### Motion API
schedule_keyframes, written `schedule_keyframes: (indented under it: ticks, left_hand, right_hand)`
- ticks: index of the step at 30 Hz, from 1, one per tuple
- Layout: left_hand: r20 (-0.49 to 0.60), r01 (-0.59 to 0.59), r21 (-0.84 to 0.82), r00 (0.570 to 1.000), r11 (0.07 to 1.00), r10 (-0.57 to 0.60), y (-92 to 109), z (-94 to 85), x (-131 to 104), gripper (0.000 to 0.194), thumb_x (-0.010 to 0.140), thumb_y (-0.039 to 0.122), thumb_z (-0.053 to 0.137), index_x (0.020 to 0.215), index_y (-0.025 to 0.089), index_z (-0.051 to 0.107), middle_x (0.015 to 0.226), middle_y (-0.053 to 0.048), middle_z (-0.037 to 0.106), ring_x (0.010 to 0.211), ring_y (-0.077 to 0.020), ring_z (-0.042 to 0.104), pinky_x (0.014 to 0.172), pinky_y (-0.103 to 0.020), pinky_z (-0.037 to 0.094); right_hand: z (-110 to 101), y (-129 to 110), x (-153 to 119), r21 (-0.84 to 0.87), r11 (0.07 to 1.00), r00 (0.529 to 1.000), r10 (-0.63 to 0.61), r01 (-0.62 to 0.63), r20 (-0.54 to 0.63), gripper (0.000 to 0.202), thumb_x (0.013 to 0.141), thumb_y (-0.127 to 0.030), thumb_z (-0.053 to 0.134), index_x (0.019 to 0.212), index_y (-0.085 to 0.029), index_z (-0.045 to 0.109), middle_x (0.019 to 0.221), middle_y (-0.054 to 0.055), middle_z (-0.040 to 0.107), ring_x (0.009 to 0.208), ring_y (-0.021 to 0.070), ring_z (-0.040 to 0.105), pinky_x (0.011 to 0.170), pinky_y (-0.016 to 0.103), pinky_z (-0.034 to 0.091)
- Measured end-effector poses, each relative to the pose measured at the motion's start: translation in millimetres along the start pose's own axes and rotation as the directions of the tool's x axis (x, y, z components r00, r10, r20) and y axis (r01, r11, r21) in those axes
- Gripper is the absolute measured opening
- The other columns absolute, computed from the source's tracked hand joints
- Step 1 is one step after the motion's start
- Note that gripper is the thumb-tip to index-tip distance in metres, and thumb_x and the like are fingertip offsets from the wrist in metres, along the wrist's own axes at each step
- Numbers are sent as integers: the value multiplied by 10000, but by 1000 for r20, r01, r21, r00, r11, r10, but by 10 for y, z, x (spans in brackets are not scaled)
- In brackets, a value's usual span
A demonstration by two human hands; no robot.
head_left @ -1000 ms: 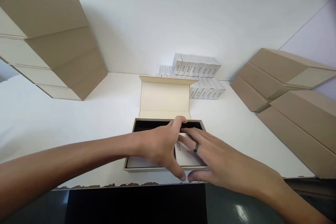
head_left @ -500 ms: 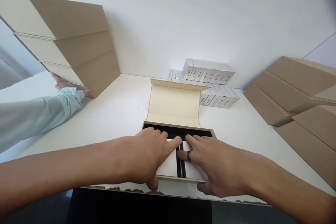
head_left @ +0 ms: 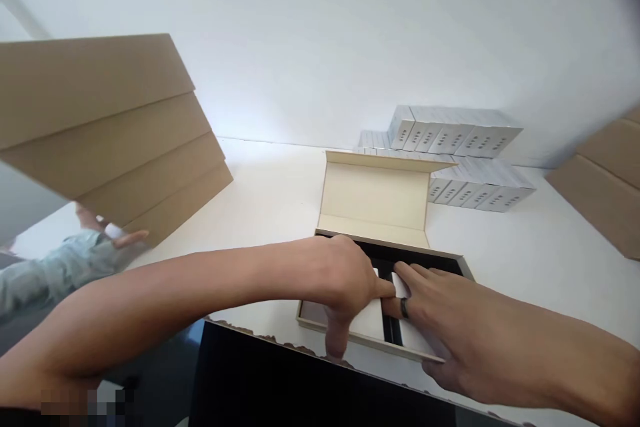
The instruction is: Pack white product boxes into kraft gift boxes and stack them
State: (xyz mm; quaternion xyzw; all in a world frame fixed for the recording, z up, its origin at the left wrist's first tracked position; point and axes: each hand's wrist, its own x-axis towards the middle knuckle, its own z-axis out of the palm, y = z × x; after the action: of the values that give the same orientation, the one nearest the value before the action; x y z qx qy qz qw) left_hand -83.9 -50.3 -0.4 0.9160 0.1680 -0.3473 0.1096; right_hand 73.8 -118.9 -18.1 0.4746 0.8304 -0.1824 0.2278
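Observation:
An open cream box [head_left: 375, 193] with a black interior lies on the white table, its lid folded back. Two white inserts [head_left: 367, 320] sit inside, a dark gap between them. My left hand [head_left: 345, 280] is over the box's left half, thumb down by the front edge, index finger reaching to the gap; its other fingers are hidden in the box. My right hand [head_left: 430, 307], with a dark ring, rests on the right insert, fingers spread over it and thumb at the front edge. Whether either hand grips an insert is hard to tell.
Behind the box stand stacked small white boxes [head_left: 460, 140]. A tall stack of brown boxes [head_left: 110, 127] is at the left, where another person's hand [head_left: 110, 227] touches its base. More brown boxes [head_left: 605, 193] stand at the right.
The view has turned left, so the box appears farther right. My left hand has shifted over the box, its index finger now at the gap. The other person's hand has changed its pose.

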Motion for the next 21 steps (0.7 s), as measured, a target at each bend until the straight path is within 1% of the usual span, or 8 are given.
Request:
schedule_keyframes:
  ticks: [3, 6, 8, 10, 11, 15, 18, 21]
  left_hand:
    - [-92, -78, -240, 994, 968, 57, -202, -131, -277, 1051, 574, 564, 871, 1459, 321, 358, 1196, -35, 664, 929, -256, 653, 713, -344, 544]
    - [-344, -151, -430, 939, 890, -7, -632, -322, -469, 950, 659, 644, 780, 1442, 319, 352, 1341, -28, 590, 1126, -240, 599, 884, -318, 518]
    - [-554, 33, -426, 781, 904, -289, -982, -471, -459, 830, 725, 670, 684, 1383, 227, 443, 1339, -83, 581, 1171, -269, 565, 945, -352, 485]
    - [-619, 293, -420, 600, 859, -507, -1311, -622, -364, 861, 719, 663, 662, 1393, 173, 444, 1407, -135, 521, 1247, -327, 503, 1019, -425, 437]
    - [-580, 367, -407, 603, 837, -547, -1450, -693, -306, 925, 682, 670, 685, 1422, 182, 419, 1469, -140, 466, 1296, -355, 459, 1058, -463, 407]
    - [-277, 376, -392, 822, 840, -497, -1762, -855, -127, 998, 587, 723, 725, 1445, 304, 435, 1584, -65, 353, 1413, -414, 327, 1155, -583, 276]
    - [-174, 320, -455, 884, 831, -435, -1766, -789, -33, 990, 603, 729, 719, 1447, 283, 456, 1514, -84, 468, 1378, -374, 420, 1145, -516, 343]
    - [-149, 250, -515, 916, 820, -373, -1699, -619, 70, 1121, 643, 685, 709, 1544, 192, 260, 1440, -150, 541, 1290, -312, 533, 1070, -436, 446]
  right_hand:
    - [22, 35, 2, 68, 998, 1000, -17, 19, -22, 508, 675, -202, 639, 1177, -270, 673, 1075, 123, 523, 1000, 357, 552, 821, 509, 472]
    - [37, 53, 15, 71, 997, 1000, -12, 11, 3, 563, 682, -209, 651, 1238, -299, 637, 1074, 127, 503, 978, 350, 543, 806, 508, 468]
    - [43, 62, 24, 75, 997, 1000, -18, 17, 10, 530, 690, -228, 646, 1215, -301, 633, 1055, 120, 485, 954, 337, 534, 776, 486, 466]
    - [35, 68, 27, 76, 997, 999, -36, 35, 11, 501, 695, -257, 650, 1193, -294, 626, 1047, 112, 466, 951, 329, 525, 760, 467, 462]
    - [24, 68, 25, 76, 996, 999, -42, 40, 17, 488, 696, -272, 655, 1183, -291, 623, 1037, 104, 459, 945, 323, 523, 752, 457, 460]
    - [-41, 56, 3, 79, 996, 998, -38, 34, 56, 453, 703, -300, 656, 1154, -279, 615, 1001, 76, 436, 914, 294, 527, 714, 410, 456]
    - [-67, 41, -9, 71, 997, 997, -32, 27, 72, 452, 714, -333, 658, 1159, -267, 610, 993, 68, 432, 914, 292, 532, 700, 402, 458]
    - [-70, 18, 1, 71, 997, 998, -28, 23, 59, 429, 719, -342, 671, 1136, -258, 622, 996, 64, 450, 896, 284, 553, 699, 412, 480]
